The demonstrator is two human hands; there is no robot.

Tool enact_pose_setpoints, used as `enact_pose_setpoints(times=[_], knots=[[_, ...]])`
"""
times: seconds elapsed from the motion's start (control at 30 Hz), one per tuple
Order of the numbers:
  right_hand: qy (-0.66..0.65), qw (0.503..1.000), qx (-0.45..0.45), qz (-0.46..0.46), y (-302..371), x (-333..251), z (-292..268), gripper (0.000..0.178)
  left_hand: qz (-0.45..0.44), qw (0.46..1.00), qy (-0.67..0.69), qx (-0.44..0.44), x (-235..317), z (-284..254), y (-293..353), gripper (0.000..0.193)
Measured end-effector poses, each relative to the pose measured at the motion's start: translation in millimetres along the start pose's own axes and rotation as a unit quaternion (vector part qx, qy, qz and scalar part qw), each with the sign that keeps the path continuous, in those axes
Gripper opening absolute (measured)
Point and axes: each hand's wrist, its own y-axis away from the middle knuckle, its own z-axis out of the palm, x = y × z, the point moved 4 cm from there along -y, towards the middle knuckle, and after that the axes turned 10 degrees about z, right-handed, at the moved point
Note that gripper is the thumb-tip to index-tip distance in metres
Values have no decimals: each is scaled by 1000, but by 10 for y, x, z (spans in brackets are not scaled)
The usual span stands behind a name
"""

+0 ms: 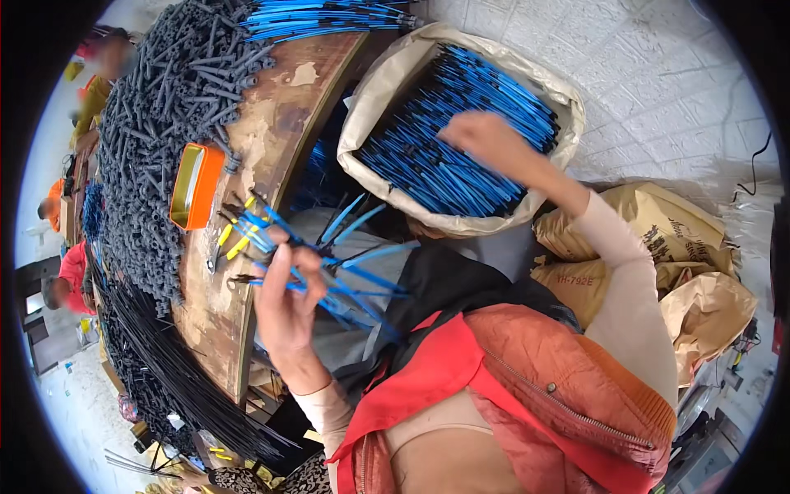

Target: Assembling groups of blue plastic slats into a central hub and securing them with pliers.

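Observation:
My left hand point(288, 300) is raised by the table edge, its fingers closed round a loose bundle of thin blue tubes point(366, 257) with black ends, which fan out in several directions. My right hand point(485, 142) is over a large pale sack point(362, 123) packed with the same kind of blue tubes point(461, 90). Its fingers are bunched together, and what they hold, if anything, I cannot make out. Beside my left hand, partly behind the bundle, yellow-handled pliers point(225, 235) lie on the wooden table point(216, 284).
Dark grey plastic parts point(164, 107) are heaped along the table, with an orange open box point(197, 188) among them. Long black strips point(181, 362) lie at the near end, more blue tubes point(321, 18) at the far end. Brown paper sacks point(658, 239) stand at right. Other people are beyond the table.

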Motion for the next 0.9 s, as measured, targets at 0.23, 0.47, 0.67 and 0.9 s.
enact_pose_setpoints(times=[0.23,0.47,0.67,0.9], knots=[[139,974,29,175,104,1375,-27,20,-161,923,-43,-346,-84,133,3,23],[72,967,121,211,253,1180,-586,19,-74,955,-32,-286,-218,196,-209,27],[-151,942,238,180,354,548,-966,12,-32,980,23,-193,-375,91,-422,17],[-407,892,146,130,19,-377,-849,21,117,986,-14,-118,-323,248,-465,37]])
